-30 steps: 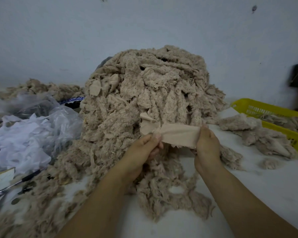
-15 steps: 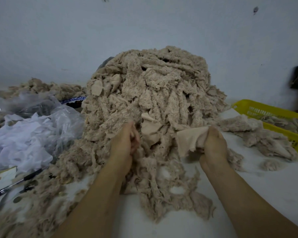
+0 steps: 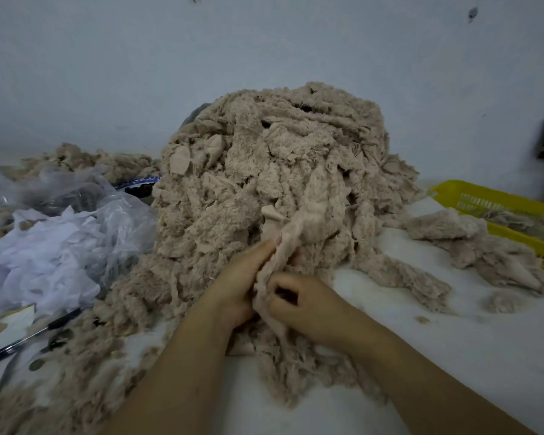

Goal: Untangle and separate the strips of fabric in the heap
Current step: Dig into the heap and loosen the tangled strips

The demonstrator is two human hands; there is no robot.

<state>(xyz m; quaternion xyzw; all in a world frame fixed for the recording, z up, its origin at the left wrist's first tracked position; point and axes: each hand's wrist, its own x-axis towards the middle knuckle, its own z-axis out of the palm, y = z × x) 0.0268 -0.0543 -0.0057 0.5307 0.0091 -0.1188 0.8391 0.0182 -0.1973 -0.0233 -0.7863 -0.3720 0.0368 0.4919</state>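
A tall heap of beige fuzzy fabric strips (image 3: 280, 171) rises on the white table (image 3: 471, 350) against the wall. One long strip (image 3: 299, 233) runs down from the heap's front to my hands. My left hand (image 3: 236, 287) grips this strip from the left, fingers pointing up along it. My right hand (image 3: 302, 301) curls round the same strip just below and to the right. Both hands are close together at the foot of the heap. More strips trail down under my wrists.
A yellow plastic basket (image 3: 484, 199) with fabric in it stands at the right. Separated strips (image 3: 484, 249) lie in front of it. Clear plastic bags with white fabric (image 3: 54, 255) sit at the left, beside a pen (image 3: 29, 337). A smaller beige pile (image 3: 85, 158) lies far left.
My right hand let go of the smooth beige piece and moved left and down. Both hands came together and took hold of a fuzzy strip at the heap's front.
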